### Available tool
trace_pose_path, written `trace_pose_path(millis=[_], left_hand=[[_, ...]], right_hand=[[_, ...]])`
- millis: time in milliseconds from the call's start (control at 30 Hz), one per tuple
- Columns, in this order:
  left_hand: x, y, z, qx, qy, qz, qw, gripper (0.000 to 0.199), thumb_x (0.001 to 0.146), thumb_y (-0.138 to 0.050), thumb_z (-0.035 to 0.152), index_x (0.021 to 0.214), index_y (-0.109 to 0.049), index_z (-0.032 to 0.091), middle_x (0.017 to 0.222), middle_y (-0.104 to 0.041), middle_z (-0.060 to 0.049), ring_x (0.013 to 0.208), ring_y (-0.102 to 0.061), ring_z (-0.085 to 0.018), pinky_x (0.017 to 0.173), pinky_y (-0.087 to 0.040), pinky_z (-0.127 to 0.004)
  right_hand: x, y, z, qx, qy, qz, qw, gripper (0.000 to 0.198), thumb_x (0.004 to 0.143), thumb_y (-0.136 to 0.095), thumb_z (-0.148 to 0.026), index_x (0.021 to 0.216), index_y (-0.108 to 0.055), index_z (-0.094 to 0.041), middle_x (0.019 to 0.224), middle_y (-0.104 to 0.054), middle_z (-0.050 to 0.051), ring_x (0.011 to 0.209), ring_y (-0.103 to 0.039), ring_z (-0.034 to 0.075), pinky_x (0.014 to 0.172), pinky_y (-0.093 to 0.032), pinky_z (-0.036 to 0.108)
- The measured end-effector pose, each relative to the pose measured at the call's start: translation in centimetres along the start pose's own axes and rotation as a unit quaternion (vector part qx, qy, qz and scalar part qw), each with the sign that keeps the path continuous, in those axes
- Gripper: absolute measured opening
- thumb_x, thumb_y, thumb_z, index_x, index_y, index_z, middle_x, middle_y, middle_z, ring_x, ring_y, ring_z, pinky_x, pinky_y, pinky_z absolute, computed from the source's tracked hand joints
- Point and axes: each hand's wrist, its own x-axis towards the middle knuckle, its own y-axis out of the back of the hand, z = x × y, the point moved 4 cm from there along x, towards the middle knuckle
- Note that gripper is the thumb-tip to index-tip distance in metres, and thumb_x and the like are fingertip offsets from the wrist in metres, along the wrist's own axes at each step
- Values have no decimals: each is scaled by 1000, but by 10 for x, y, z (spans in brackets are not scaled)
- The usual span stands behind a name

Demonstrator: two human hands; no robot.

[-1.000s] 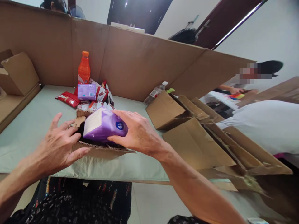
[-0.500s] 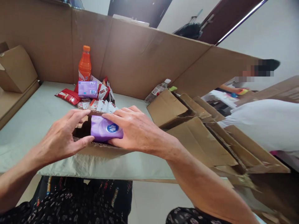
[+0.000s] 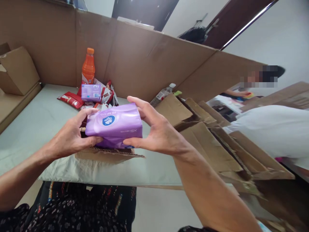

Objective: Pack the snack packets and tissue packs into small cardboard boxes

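A purple tissue pack [image 3: 120, 125] with a blue round logo is held between both hands, over a small cardboard box [image 3: 103, 156]. My left hand [image 3: 70, 132] grips its left end, thumb along the near side and fingers on the far side. At the right end, my right hand [image 3: 154, 129] has its thumb on the near side and its fingers at the far top edge. The pack hides most of the box's opening. Just beyond lies a second purple tissue pack [image 3: 91, 92] on red and white packets [image 3: 71, 100].
An orange drink bottle [image 3: 88, 67] stands against the tall cardboard wall [image 3: 135, 54]. To the right are several open cardboard boxes [image 3: 210, 148] and a clear bottle [image 3: 164, 94]. Another cardboard box [image 3: 20, 71] sits at the left. A person in white [image 3: 272, 132] is at the far right.
The tissue pack has come up out of the box, gripped at both ends now. My right hand has shifted right and my left hand has closed on the pack.
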Motion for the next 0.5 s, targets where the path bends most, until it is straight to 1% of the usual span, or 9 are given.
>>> trace_pose_path(millis=[100, 133, 167, 233, 300, 333, 400, 433, 500], left_hand=[[-2, -1, -5, 28, 13, -48, 998, 104, 86, -69, 66, 164, -20, 19, 151, -59, -21, 136, -59, -39, 108, -53, -53], [-3, -1, -6, 47, 9, -69, 996, 105, 89, -65, 69, 166, -15, 19, 148, -62, -21, 136, -60, -39, 111, -51, -56], [-4, -1, -5, 72, -1, -91, 993, 100, 92, -60, 70, 166, -16, 18, 144, -65, -20, 133, -62, -38, 114, -47, -58], [-8, -2, -1, 142, -49, -126, 981, 79, 99, -50, 68, 158, -38, 16, 136, -70, -19, 130, -64, -37, 121, -36, -65], [-15, -4, 3, 238, -100, -133, 957, 62, 103, -43, 65, 129, -67, 14, 119, -76, -18, 135, -60, -39, 125, -21, -73], [-19, -5, 4, 286, -119, -127, 942, 60, 104, -42, 65, 112, -73, 14, 109, -78, -18, 138, -57, -42, 125, -14, -77], [-27, -7, 4, 370, -138, -104, 913, 62, 103, -43, 65, 92, -75, 14, 97, -78, -18, 140, -54, -46, 124, -8, -80], [-32, -7, 4, 404, -143, -88, 899, 62, 103, -43, 65, 90, -75, 13, 97, -78, -19, 139, -55, -46, 124, -9, -81], [-40, -8, 2, 448, -154, -60, 878, 60, 105, -40, 60, 93, -75, 13, 108, -77, -21, 136, -58, -44, 123, -18, -80]], right_hand=[[-8, 3, 1, -40, -41, 32, 998, 98, 76, -83, -56, 159, -39, -26, 147, -62, 12, 120, -68, 33, 101, -58, 48], [-9, 5, -1, -65, -55, 34, 996, 94, 75, -83, -53, 156, -43, -25, 143, -65, 12, 119, -69, 33, 100, -58, 47], [-8, 6, -4, -94, -68, 30, 993, 91, 74, -83, -50, 153, -46, -24, 140, -67, 12, 117, -69, 34, 97, -58, 46], [-3, 5, -11, -151, -94, -4, 984, 85, 73, -81, -46, 149, -51, -21, 134, -71, 12, 111, -71, 33, 90, -59, 44], [6, -1, -21, -200, -106, -58, 972, 77, 74, -79, -44, 143, -54, -20, 126, -74, 12, 104, -73, 32, 84, -57, 41], [12, -5, -26, -221, -104, -90, 965, 71, 75, -78, -43, 138, -57, -19, 121, -75, 12, 101, -72, 32, 83, -56, 40], [24, -16, -37, -260, -90, -155, 949, 55, 78, -74, -41, 127, -61, -19, 111, -76, 11, 99, -72, 32, 83, -53, 39], [30, -24, -42, -276, -81, -185, 940, 48, 80, -72, -40, 121, -62, -18, 107, -77, 11, 98, -72, 32, 83, -52, 39], [42, -41, -47, -296, -60, -232, 924, 40, 82, -69, -37, 116, -62, -17, 101, -76, 11, 94, -73, 32, 79, -51, 39]])
